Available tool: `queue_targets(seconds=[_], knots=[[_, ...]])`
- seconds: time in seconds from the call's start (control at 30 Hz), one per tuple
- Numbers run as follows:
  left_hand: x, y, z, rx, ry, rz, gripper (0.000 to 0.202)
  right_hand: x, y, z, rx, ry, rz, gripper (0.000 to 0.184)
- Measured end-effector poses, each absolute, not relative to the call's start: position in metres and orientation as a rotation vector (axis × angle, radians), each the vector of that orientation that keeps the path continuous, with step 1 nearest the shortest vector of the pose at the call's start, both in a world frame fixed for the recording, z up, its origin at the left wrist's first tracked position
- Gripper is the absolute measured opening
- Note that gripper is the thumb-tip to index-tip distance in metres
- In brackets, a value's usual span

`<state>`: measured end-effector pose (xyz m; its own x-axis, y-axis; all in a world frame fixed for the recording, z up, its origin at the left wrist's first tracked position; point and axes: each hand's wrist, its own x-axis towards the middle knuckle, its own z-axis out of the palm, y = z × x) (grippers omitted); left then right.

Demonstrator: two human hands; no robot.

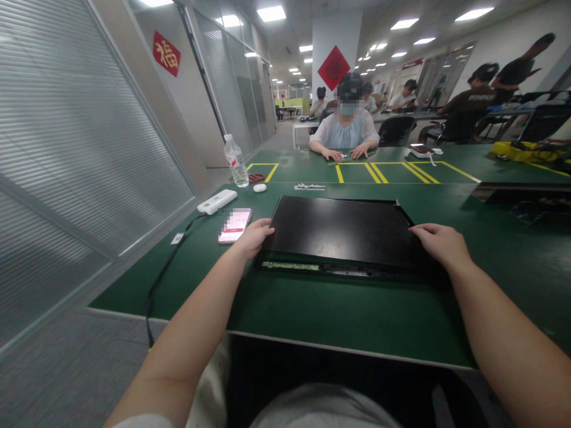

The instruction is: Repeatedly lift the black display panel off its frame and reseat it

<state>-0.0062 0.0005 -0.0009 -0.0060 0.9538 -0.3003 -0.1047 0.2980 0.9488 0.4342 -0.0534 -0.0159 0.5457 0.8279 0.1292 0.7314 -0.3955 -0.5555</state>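
A large flat black panel (pixel 341 229) lies on the green table (pixel 312 309) in front of me, with a strip of green circuit board showing along its near edge. My left hand (pixel 253 236) grips the panel's left edge, fingers curled over it. My right hand (pixel 439 242) rests on the panel's right near corner, fingers bent over the edge. A phone (pixel 235 225) with a lit screen lies just left of my left hand.
A white power bank (pixel 217 201) with a black cable sits left of the phone. Behind it stand a water bottle (pixel 235 160), red scissors (pixel 256 177) and a white earbud case (pixel 259 188). A person (pixel 345 128) sits across the table. Glass partitions run along the left.
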Motion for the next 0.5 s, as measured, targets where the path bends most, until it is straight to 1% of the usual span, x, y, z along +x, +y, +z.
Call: queue_targets(seconds=[0.23,0.5], knots=[[-0.0046,-0.0023,0.0025,0.905,1.274,1.057,0.036,0.4346,-0.0525,-0.0161,-2.217,-1.257,0.237,0.028],[0.0004,-0.0057,0.0072,0.913,1.318,1.05,0.043,0.4332,-0.0538,-0.0134,-2.233,-1.235,0.256,0.029]])
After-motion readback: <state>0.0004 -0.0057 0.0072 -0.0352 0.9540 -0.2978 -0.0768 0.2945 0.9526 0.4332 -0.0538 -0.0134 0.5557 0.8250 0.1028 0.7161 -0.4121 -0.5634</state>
